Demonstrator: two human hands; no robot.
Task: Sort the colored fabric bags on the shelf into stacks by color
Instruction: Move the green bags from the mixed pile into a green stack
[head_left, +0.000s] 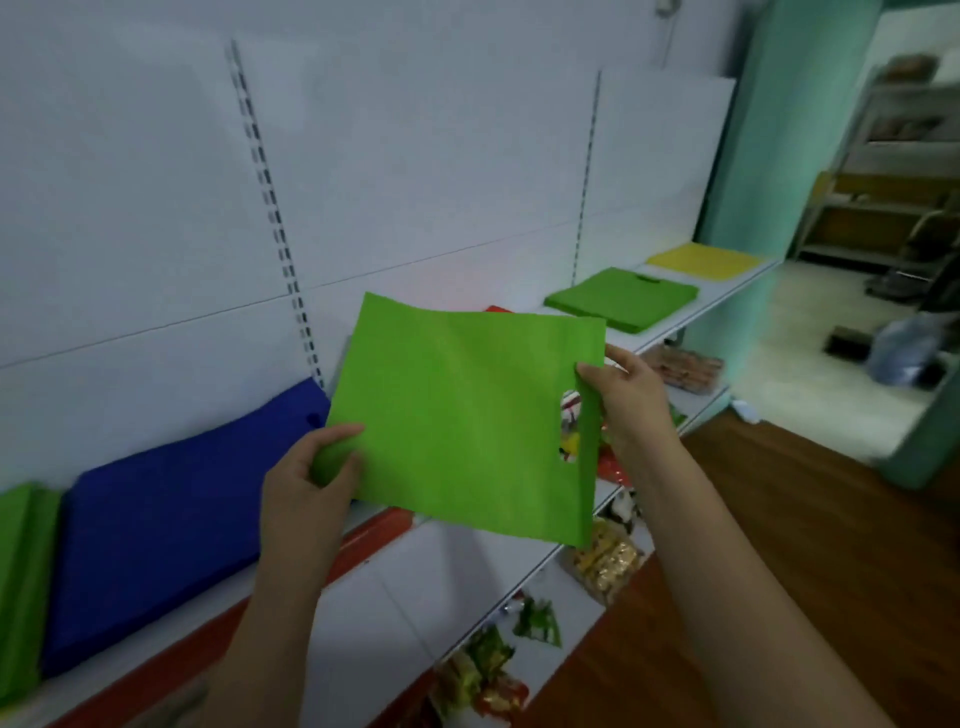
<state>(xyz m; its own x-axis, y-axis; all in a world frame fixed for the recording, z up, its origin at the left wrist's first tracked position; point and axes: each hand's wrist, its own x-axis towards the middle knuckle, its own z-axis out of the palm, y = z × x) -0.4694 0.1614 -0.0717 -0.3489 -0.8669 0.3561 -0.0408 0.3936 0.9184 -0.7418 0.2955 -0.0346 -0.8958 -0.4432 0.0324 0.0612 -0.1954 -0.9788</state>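
Far left of shelf: a green stack (21, 587) is seen at the picture's edge, lying on the white shelf (410, 587).
Blue stack: a pile of blue bags (166, 530) is laid just beside the green stack, its far edge against the back panel (156, 197).
Red bag: a red bag (363, 540) is lying flat on the shelf, mostly covered by the blue stack and by the held bag.
Left hand: the left hand (306, 488) is closed on the lower left corner of the held green bag (462, 415), the cloth being pinched and bunched between thumb and fingers.
Held green bag: it is kept up in the air above the shelf, spread nearly flat (its cut-out handle is at the right side).
Right hand: the right hand (623, 400) is gripping the strip of cloth beside the handle hole.
Sorted green stack: further right a second green stack (623, 299) is placed on the shelf.
Yellow stack: yellow bags (701, 260) are placed near the shelf's right end, apart from the green ones.
Lower shelves: snack packets (608, 566) are seen below.
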